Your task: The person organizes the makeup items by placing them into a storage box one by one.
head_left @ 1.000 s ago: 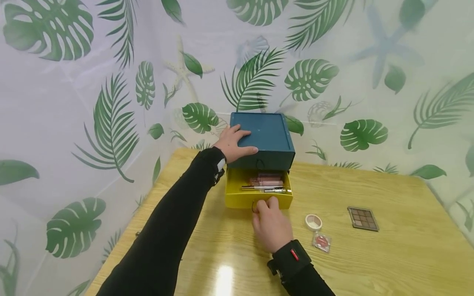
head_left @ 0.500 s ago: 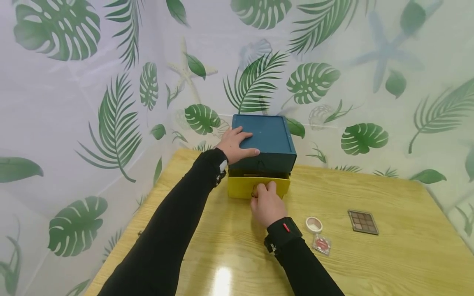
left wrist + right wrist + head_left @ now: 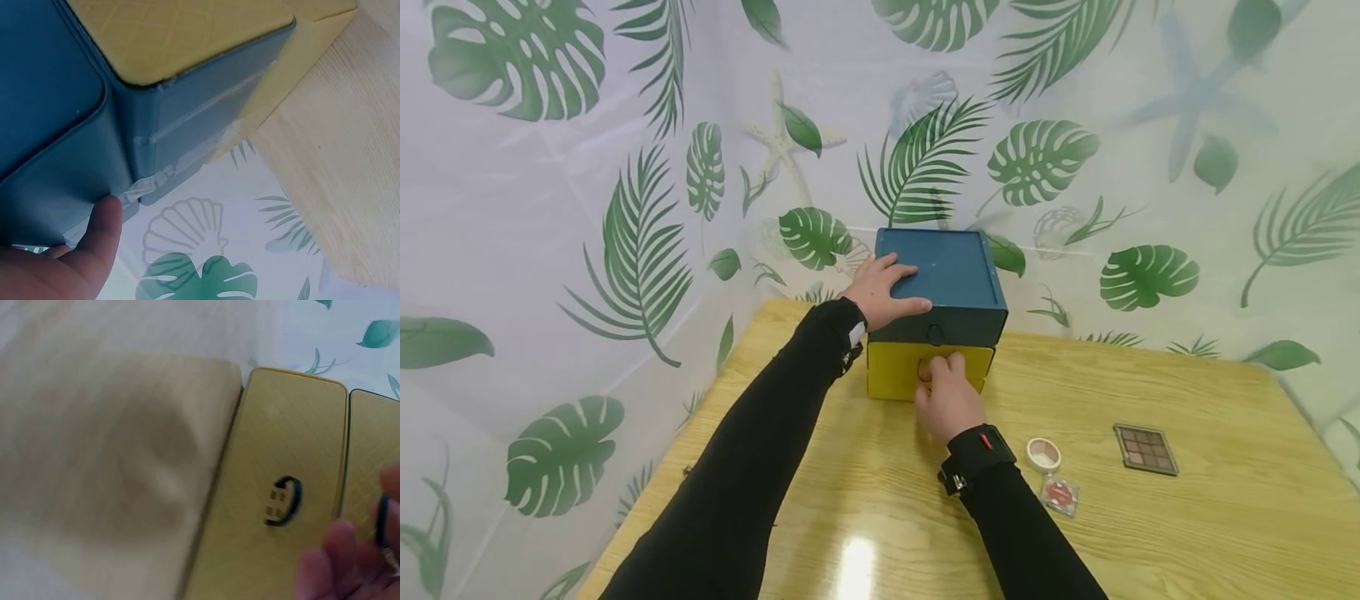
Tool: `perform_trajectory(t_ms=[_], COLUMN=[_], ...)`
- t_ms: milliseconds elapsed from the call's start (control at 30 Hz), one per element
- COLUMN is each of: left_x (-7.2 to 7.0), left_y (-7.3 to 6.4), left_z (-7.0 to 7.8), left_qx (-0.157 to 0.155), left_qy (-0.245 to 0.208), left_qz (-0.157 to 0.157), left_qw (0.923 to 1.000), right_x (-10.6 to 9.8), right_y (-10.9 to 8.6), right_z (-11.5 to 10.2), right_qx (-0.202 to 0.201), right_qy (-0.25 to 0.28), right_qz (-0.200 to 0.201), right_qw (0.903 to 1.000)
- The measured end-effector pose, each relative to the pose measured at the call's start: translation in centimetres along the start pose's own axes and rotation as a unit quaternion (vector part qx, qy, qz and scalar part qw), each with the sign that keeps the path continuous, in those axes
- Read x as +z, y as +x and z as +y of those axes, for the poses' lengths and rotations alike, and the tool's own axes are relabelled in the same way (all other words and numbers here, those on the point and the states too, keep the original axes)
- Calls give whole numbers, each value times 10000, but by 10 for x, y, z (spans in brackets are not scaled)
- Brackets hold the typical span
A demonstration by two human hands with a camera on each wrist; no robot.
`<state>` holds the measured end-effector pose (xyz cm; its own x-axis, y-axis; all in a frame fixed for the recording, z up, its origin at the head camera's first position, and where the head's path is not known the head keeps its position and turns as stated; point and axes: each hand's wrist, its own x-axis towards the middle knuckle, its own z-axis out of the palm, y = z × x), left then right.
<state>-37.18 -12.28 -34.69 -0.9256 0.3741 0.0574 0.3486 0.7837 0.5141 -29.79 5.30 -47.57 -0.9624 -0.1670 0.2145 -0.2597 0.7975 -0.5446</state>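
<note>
A small stacked drawer box stands on the table, with a dark blue top unit (image 3: pixel 940 267) above a yellow drawer (image 3: pixel 895 382) whose front sits flush below it. My left hand (image 3: pixel 880 292) rests spread on the top's left edge. One finger (image 3: pixel 103 228) lies along the blue side in the left wrist view. My right hand (image 3: pixel 951 400) holds the yellow drawer's black loop handle (image 3: pixel 381 522) between its fingers. Beside that drawer, the right wrist view shows another yellow front (image 3: pixel 269 437) with its own black loop handle (image 3: pixel 294 501). The drawer's contents are hidden.
Right of my right forearm lie a round white compact (image 3: pixel 1043 454) and a clear square case with a red centre (image 3: pixel 1060 495). Farther right is an eyeshadow palette (image 3: pixel 1146 448). Leaf-patterned sheeting (image 3: pixel 820 167) rises behind the wooden table (image 3: pixel 1225 517).
My right hand has pushed the yellow drawer in, from standing well out with pink tubes and pencils showing to flush under the blue unit. The left hand has stayed on top.
</note>
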Motion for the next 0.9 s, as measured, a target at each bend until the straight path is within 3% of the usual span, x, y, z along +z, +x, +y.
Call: perform_trajectory(t_ms=[133, 200, 300, 367, 433, 500, 700, 900], left_x=[0, 0, 0, -1, -1, -2, -3, 0], left_y=[0, 0, 1, 1, 1, 2, 1, 1], left_z=[0, -1, -1, -2, -2, -1, 3, 3], left_qx=[-24, -32, -27, -25, -35, -53, -36, -28], left_qy=[2, 4, 6, 17, 44, 68, 68, 101], left_qz=[12, 21, 14, 14, 29, 61, 90, 49], left_qw=[10000, 10000, 10000, 10000, 10000, 9999, 9999, 9999], right_x=[13, 22, 33, 39, 42, 42, 38, 38], right_y=[-7, -12, -20, -23, -23, -22, -16, -17], right_z=[16, 25, 37, 44, 50, 53, 52, 52], right_qx=[-83, -14, 372, 775, 983, 986, 686, 722], right_qy=[1295, 2115, 3211, 3713, 3935, 3891, 2834, 2250], right_qz=[135, 239, 328, 348, 278, 51, -609, -819], right_qw=[9915, 9771, 9457, 9246, 9136, 9159, 9546, 9682])
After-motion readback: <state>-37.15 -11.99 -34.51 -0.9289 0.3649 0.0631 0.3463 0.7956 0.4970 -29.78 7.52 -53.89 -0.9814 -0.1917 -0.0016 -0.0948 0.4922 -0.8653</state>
